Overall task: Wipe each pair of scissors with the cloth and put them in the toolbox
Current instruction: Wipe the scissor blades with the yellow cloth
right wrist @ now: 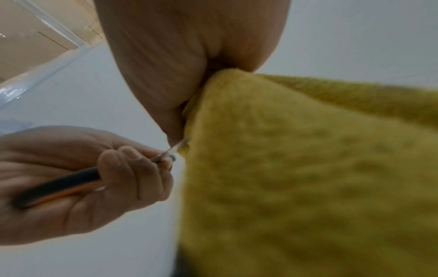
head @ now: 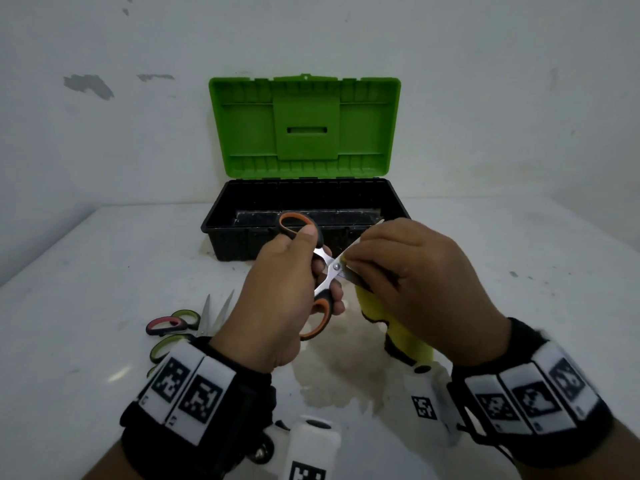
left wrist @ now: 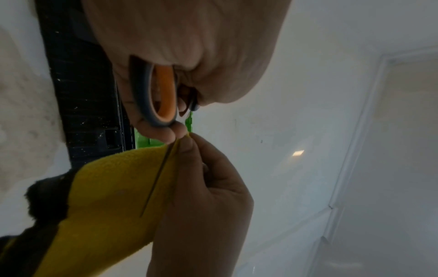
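My left hand (head: 277, 292) grips the orange-and-black scissors (head: 320, 271) by their rubbery looped handles, steel blades parted. My right hand (head: 412, 282) pinches the fuzzy yellow cloth (head: 398, 327) around one blade (mostly hidden under my fingers), just before the open black toolbox (head: 308, 216) with its ribbed green lid.

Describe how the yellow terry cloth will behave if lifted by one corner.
The yellow terry cloth is probably floppy: it hangs in folds below the right hand pinching it around the blade. It likely weighs little, since a fingertip pinch carries it. Its fuzzy pile suggests it won't slip easily.
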`<state>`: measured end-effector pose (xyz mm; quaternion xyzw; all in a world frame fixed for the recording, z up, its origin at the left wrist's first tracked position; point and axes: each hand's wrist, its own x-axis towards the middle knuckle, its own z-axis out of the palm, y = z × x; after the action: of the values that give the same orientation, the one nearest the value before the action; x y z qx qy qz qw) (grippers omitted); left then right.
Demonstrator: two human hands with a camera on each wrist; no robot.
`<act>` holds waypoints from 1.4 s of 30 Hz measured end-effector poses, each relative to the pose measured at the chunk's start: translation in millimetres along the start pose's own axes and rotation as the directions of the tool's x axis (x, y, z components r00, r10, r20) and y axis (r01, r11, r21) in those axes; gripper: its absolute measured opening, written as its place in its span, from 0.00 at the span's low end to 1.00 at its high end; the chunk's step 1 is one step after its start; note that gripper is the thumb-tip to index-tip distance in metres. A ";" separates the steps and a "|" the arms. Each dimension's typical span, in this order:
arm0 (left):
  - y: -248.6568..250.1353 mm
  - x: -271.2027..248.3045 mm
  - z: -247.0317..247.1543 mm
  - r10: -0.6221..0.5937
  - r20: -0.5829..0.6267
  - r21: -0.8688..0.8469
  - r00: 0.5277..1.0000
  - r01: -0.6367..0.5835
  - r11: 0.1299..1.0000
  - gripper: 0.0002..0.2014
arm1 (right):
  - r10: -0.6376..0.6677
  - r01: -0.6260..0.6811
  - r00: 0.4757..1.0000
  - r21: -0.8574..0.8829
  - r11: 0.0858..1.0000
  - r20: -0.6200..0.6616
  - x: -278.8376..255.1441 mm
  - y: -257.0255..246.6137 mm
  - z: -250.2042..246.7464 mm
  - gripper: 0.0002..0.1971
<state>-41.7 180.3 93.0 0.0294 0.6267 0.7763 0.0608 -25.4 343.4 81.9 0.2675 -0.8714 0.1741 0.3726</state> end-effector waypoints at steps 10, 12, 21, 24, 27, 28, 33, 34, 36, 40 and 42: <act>5.7 4.3 -1.6 -0.027 0.031 0.024 0.999 0.026 0.999 0.16 | -0.048 0.048 0.997 0.001 0.999 -0.057 -0.2 4.5 -2.6 0.04; 6.2 4.6 -1.8 -0.026 0.042 0.043 0.999 0.024 0.999 0.16 | -0.108 0.108 0.993 0.014 0.994 -0.043 -1.8 -1.9 -0.4 0.05; 7.2 5.3 -4.0 -0.077 0.038 0.090 0.996 0.074 0.993 0.17 | -0.094 0.094 0.996 -0.041 0.995 -0.006 -1.0 11.3 1.0 0.05; 8.5 5.1 -3.1 -0.057 0.051 0.095 0.997 0.052 0.994 0.16 | -0.103 0.103 0.994 -0.007 0.995 -0.035 -0.6 7.0 0.5 0.07; 9.8 5.2 -2.5 -0.044 0.071 0.104 0.997 0.037 0.994 0.15 | -0.155 0.155 0.988 -0.001 0.988 -0.010 -2.3 0.8 2.7 0.07; 9.3 5.5 -3.0 -0.044 0.070 0.111 0.997 0.036 0.993 0.14 | -0.149 0.149 0.989 -0.010 0.989 -0.001 -2.2 2.8 2.3 0.07; 9.6 5.0 -2.2 -0.049 0.075 0.112 0.996 0.040 0.993 0.14 | -0.116 0.116 0.992 -0.011 0.993 -0.041 -1.8 5.1 -1.2 0.06; 9.6 5.5 -1.8 -0.040 0.083 0.114 0.996 0.030 0.993 0.14 | -0.138 0.138 0.990 -0.006 0.990 -0.033 -2.3 1.5 0.4 0.06; 9.6 6.1 -1.1 -0.019 0.095 0.140 0.995 0.006 0.990 0.16 | -0.162 0.161 0.987 -0.012 0.987 -0.013 -2.5 -3.6 4.1 0.06; 8.3 5.6 -1.1 0.031 0.091 0.167 0.995 -0.046 0.985 0.16 | -0.093 0.092 0.995 -0.038 0.995 -0.027 2.5 -5.9 9.2 0.05; 8.0 5.1 -0.7 0.049 0.075 0.167 0.996 -0.061 0.984 0.16 | -0.026 0.024 0.999 -0.033 0.999 -0.041 5.7 -8.6 11.7 0.06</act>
<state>-47.3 178.6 100.5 0.0793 0.6866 0.7203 0.0588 -30.1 328.7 79.2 0.2685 -0.8627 0.1606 0.3973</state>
